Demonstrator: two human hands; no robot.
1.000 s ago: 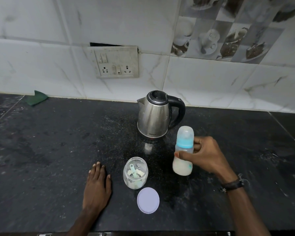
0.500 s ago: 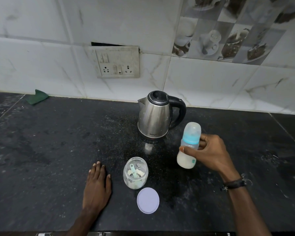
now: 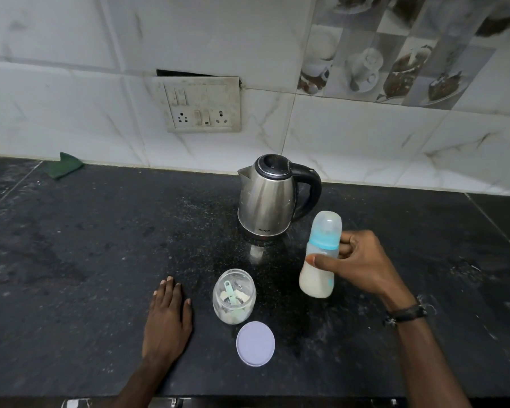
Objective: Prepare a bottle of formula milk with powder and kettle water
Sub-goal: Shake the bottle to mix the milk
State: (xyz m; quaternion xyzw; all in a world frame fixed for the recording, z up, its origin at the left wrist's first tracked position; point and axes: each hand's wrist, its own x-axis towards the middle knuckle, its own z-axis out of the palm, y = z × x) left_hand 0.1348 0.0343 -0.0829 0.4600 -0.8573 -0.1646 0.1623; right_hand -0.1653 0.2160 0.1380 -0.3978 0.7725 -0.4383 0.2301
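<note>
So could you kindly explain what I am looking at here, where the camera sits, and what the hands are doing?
There is no machine: a person wears a camera on the head, looking down at their own hands over a dark counter. The right hand holds a capped baby bottle with milky liquid in it. The left hand rests flat on the counter. Between them stands an open powder jar with a scoop inside, its lid lying beside it. A steel kettle stands behind.
</note>
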